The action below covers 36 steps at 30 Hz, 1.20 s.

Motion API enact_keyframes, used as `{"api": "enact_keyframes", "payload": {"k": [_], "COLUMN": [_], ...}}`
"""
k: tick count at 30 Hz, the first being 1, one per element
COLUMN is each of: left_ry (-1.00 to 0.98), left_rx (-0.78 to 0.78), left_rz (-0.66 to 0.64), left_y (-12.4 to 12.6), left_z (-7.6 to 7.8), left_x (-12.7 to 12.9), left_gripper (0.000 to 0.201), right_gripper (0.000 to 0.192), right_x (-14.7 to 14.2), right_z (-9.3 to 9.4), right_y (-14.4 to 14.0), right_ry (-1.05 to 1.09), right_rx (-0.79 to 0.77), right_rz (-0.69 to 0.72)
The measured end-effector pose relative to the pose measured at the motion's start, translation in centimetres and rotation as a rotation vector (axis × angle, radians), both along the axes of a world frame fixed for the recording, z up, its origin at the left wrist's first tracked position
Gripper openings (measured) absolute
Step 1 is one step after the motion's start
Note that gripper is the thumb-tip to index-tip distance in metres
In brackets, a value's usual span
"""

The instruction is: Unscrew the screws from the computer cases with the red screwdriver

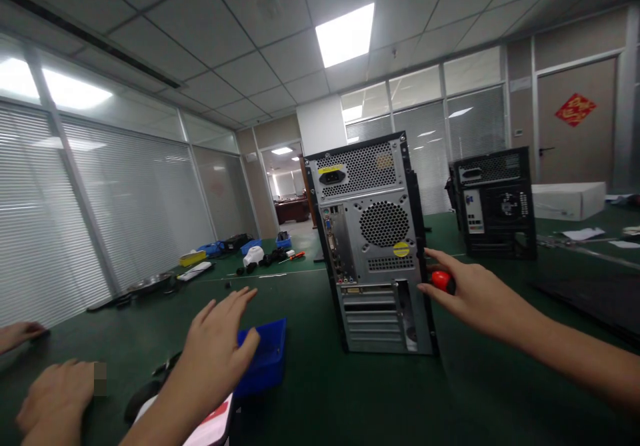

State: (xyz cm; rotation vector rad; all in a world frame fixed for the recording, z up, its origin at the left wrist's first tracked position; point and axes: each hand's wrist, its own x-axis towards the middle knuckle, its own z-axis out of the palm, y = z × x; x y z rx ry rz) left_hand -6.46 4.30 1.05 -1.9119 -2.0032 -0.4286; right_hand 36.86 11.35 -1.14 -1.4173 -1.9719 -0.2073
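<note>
A computer tower (385, 269) stands upright on the green table, its metal rear panel facing me and slightly tilted in view. My right hand (463, 286) is at its right edge, with fingertips against the case. A red-handled screwdriver (443, 282) is tucked in that hand; only the rounded handle end shows. My left hand (220, 339) hovers with fingers apart and nothing in it, left of the tower. Partly behind it lies a blue plastic tray (273, 356). Under my left forearm is a phone-like slab with a lit pink-white face (215, 426).
Another person's hands rest at the far left, one hand (60, 393) nearer me. A second black tower (495, 206) stands behind on the right, beside a white box (570, 201). A dark flat panel (590, 303) lies at right. Tools and small parts line the back left.
</note>
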Motion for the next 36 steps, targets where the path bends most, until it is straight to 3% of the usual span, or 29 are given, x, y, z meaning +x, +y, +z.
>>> {"api": "enact_keyframes", "payload": {"k": [6, 13, 18, 24, 36], "left_ry": [-0.116, -0.345, -0.533, -0.769, -0.910], "left_rx": [-0.032, -0.053, -0.076, -0.170, -0.153], "left_rz": [-0.186, -0.324, -0.461, -0.639, -0.656], "left_y": [1.3, 4.3, 6.3, 8.0, 7.5], "left_z": [0.4, -0.6, -1.3, -3.1, -3.8], "left_x": [7.1, 11.1, 12.2, 12.0, 12.7], "left_gripper": [0.076, 0.089, 0.085, 0.093, 0.090], "right_gripper": [0.066, 0.069, 0.067, 0.060, 0.058], "right_x": [0.3, 0.6, 0.7, 0.9, 1.0], "right_z": [0.9, 0.8, 1.2, 1.3, 1.6], "right_y": [0.7, 0.9, 0.6, 0.8, 1.1], "right_ry": [-0.017, -0.059, -0.092, -0.092, -0.118], "right_rx": [-0.075, -0.053, -0.056, -0.009, -0.050], "right_rz": [-0.020, 0.013, 0.038, 0.067, 0.044]}}
